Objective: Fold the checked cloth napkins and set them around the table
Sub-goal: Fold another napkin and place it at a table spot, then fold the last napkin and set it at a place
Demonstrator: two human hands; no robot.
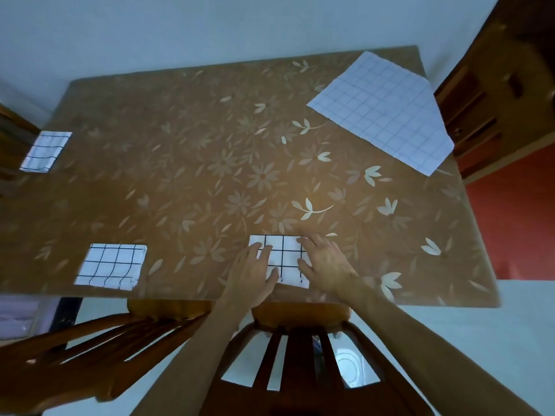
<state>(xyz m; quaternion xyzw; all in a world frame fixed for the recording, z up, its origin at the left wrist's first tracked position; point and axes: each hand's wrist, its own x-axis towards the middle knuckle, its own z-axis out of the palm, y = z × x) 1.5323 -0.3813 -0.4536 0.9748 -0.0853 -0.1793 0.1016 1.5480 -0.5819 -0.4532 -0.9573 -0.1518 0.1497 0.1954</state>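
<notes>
We find both hands, left (pixel 253 273) and right (pixel 326 265), pressing flat, grip released, on the folded napkin (pixel 285 259) at the bench (pixel 180 175) edge.

floral brown tabletop (pixel 210 163) beneath the right hand (pixel 326 265); wooden chair (pixel 300 318) just nearer than it, second chair (pixel 120 328) to its left, pale wall (pixel 150 31) far beyond, red surface (pixel 516 223) to its right.

Seen from above, our two arms: the left forearm (pixel 198 349) and the right forearm (pixel 420 346) show bare from the near edge to the wrists. Our left hand (pixel 253 270) and right hand (pixel 326 265) are likewise bare, the far fingertips slightly blurred.
</notes>
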